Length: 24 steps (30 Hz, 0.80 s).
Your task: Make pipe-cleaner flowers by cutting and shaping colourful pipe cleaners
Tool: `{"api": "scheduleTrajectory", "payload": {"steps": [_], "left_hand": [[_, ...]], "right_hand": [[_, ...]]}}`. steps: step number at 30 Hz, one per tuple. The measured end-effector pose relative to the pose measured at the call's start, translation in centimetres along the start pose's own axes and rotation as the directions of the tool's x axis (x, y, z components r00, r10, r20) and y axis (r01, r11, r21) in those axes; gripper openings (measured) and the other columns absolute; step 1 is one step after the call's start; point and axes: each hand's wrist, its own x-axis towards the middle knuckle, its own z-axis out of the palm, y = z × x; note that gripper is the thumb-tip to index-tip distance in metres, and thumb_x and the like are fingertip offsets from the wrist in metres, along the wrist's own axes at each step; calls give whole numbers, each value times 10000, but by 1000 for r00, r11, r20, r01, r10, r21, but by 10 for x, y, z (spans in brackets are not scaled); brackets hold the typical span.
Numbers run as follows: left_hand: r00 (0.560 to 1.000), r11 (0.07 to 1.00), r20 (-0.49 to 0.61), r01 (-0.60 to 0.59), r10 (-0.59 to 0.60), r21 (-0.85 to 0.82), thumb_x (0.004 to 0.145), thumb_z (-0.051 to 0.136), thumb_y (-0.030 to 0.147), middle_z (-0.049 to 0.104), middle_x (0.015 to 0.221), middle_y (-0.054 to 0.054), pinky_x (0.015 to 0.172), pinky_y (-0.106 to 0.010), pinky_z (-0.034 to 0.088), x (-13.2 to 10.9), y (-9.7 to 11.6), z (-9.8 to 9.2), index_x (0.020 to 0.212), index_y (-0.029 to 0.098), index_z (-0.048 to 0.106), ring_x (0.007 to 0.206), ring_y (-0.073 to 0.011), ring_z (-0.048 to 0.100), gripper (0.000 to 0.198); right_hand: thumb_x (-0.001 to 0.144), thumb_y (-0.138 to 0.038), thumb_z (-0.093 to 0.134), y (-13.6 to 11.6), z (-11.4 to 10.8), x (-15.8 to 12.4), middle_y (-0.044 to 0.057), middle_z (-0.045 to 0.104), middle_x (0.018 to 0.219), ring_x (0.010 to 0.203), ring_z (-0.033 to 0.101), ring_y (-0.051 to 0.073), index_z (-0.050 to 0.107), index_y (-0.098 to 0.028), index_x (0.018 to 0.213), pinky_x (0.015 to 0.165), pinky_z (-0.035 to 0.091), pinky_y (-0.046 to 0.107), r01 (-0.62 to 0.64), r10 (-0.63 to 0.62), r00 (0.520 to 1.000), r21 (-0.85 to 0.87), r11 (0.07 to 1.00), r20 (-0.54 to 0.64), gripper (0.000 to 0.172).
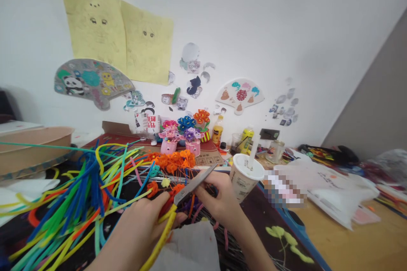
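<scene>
My left hand (151, 216) is closed around a pair of scissors (194, 184), whose yellow handle (162, 237) slants down toward me. The metal blades point up and right, across the fingers of my right hand (221, 197). That right hand is curled, its fingertips behind the blades, and what it pinches is hidden. Just beyond the hands lie orange pipe-cleaner flowers (174, 161) on thin stems, with a pale yellow flower (165, 182) among them. A pale yellow-green pipe cleaner (127, 203) runs up to my left thumb. Below the hands is a whitish sheet (190, 247).
Loose coloured pipe cleaners (79, 194) heap at the left, by a beige basin (34, 144). A lidded cup with a straw (246, 175) stands close to my right hand. Pink pots with flowers (168, 147) and a drink bottle (217, 132) line the back. A white plastic bag (333, 186) lies right.
</scene>
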Motion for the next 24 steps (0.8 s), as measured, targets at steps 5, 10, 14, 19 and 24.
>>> {"api": "scheduleTrajectory", "payload": {"steps": [5, 10, 14, 19, 24], "left_hand": [[999, 997, -32, -21, 19, -74, 815, 437, 380, 727, 837, -87, 650, -320, 402, -2, -2, 0, 806, 249, 482, 785, -296, 690, 139], [999, 987, -37, -7, 1, -162, 788, 427, 359, 709, 844, -62, 649, -318, 404, -6, -2, 1, 870, 251, 463, 764, -269, 673, 140], [999, 993, -53, -7, 0, -118, 762, 440, 325, 685, 848, -73, 665, -339, 405, -6, 1, 1, 828, 255, 422, 767, -273, 647, 97], [998, 989, -66, -30, 21, -142, 746, 447, 314, 666, 873, -84, 691, -365, 418, -4, 2, 2, 831, 258, 395, 800, -287, 633, 114], [997, 993, -75, -25, 16, -118, 754, 447, 306, 658, 893, -97, 710, -389, 431, -6, 2, 3, 874, 246, 416, 826, -307, 635, 138]], "right_hand": [[865, -219, 583, 2, 1, -1, 6, 558, 561, 546, 488, 141, 671, -152, 633, 551, 374, 247, 7, -6, 1000, 20, 1000, -17, 257], [845, -202, 585, 1, 1, -1, -9, 526, 537, 543, 475, 136, 572, -170, 552, 544, 360, 246, 19, -18, 999, 13, 1000, -39, 295], [842, -186, 569, -2, 1, 0, 9, 574, 582, 588, 525, 154, 598, -169, 580, 582, 390, 257, 23, -22, 999, 32, 999, -23, 264], [831, -164, 573, -4, 0, 1, 54, 689, 714, 700, 632, 192, 669, -160, 667, 667, 453, 273, 24, -22, 999, 91, 996, -29, 190], [839, -163, 572, -4, -1, 1, 56, 699, 717, 702, 642, 191, 672, -165, 662, 660, 453, 267, 49, -47, 998, 91, 995, -30, 203]]}}
